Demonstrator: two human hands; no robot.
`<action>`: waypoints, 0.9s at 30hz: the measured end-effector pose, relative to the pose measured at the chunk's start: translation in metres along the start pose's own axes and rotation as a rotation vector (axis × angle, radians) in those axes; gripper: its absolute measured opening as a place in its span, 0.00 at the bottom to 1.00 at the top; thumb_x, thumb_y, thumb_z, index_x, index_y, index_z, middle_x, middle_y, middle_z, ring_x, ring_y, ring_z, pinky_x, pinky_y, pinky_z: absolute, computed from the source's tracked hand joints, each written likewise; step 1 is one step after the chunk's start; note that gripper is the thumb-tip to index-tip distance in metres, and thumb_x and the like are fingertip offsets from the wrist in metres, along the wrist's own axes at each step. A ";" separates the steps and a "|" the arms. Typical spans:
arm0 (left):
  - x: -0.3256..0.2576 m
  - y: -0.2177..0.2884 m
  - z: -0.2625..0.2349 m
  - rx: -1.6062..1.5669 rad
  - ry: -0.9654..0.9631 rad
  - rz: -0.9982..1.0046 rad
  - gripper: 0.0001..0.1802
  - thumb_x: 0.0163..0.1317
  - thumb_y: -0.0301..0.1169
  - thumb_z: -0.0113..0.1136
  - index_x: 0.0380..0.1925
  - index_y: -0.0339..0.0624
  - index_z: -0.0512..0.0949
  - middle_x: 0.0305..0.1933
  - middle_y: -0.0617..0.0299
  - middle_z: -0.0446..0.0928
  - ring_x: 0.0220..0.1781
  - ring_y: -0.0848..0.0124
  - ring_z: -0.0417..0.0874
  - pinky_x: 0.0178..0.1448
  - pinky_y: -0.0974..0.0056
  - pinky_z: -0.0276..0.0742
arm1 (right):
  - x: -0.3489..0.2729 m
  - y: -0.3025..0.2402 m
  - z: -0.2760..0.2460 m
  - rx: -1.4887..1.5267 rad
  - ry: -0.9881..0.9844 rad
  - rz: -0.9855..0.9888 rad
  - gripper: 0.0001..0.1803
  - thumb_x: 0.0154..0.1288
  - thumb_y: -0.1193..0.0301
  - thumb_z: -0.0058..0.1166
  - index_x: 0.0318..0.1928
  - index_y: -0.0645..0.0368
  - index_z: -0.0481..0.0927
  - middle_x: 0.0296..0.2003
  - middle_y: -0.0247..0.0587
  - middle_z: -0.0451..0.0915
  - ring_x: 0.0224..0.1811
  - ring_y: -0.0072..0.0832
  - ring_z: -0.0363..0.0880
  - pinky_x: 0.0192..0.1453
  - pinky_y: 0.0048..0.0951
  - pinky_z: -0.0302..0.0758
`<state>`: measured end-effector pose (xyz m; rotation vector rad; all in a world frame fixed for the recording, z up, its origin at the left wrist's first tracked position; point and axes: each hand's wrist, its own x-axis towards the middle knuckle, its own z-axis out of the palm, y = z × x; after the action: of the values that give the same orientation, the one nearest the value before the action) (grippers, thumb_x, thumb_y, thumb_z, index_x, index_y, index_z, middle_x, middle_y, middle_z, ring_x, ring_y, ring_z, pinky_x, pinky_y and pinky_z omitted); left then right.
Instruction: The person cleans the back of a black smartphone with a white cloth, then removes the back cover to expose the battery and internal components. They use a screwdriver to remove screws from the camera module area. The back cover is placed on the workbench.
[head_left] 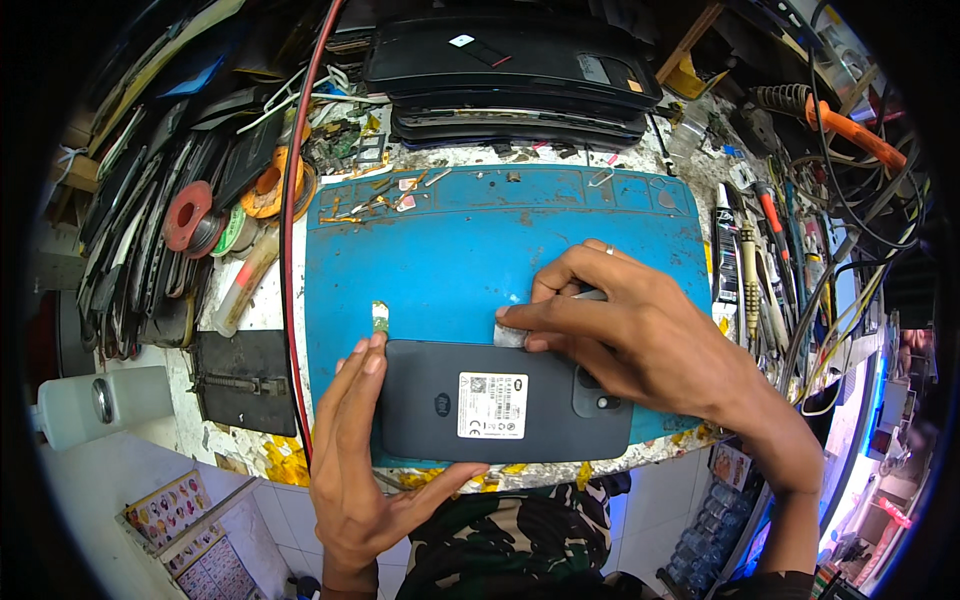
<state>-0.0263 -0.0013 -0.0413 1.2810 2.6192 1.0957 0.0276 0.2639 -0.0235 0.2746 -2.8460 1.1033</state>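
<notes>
While right hand (640,330) pinches thin grey piece (509,336), phone (548,405) lies just below its fingertips, back up; slanted pressure could scratch phone's edge. Left hand (350,470), spread wide, brackets phone's end to its right; loose brace might let phone skid across mat (440,250).

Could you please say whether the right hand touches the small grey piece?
Touching; the head view shows the right hand pinching the small grey piece.
</notes>
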 end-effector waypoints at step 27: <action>0.002 -0.003 -0.001 -0.080 -0.002 0.016 0.54 0.47 0.43 0.83 0.68 0.25 0.64 0.68 0.33 0.71 0.68 0.40 0.75 0.73 0.41 0.70 | 0.043 -0.011 0.031 0.034 -0.044 -0.097 0.14 0.64 0.73 0.65 0.51 0.54 0.87 0.41 0.42 0.82 0.42 0.39 0.82 0.45 0.39 0.81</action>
<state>-0.0300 -0.0022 -0.0423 1.2883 2.5405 1.1876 -0.0128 0.2287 -0.0332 0.4392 -2.8204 1.1408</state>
